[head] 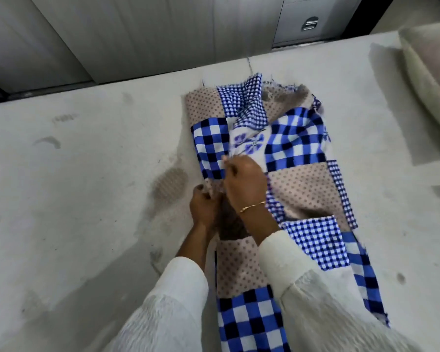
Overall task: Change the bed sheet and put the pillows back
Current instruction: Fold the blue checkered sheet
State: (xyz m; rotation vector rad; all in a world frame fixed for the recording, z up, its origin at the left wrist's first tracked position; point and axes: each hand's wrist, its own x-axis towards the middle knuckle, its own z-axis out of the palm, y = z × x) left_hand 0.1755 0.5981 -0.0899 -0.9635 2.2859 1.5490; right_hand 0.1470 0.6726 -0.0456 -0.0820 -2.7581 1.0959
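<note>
A folded patchwork bed sheet [300, 179] of blue-and-white checks and beige dotted squares lies in a long strip on the bare, stained off-white mattress [87, 174], running from the middle of the bed down toward the person. The right hand [244, 179], with a thin gold bangle [252, 206] at its wrist, pinches a fold of the sheet between curled fingers near a white patch with blue flowers. The left hand [203, 207] sits just beside it, lower and to the left, its fingers curled round the sheet's edge where the cloth bunches into a dark fold. Both arms wear white textured sleeves [178, 301], and the right sleeve covers part of the sheet's lower half.

At the far right edge of the mattress rests 1 cream pillow [432, 80] without a cover, well apart from the sheet. Behind the bed stands a pale grey panelled wall [137, 34], and at upper right a grey metal cabinet [315, 19] with a chrome handle [311, 24].
</note>
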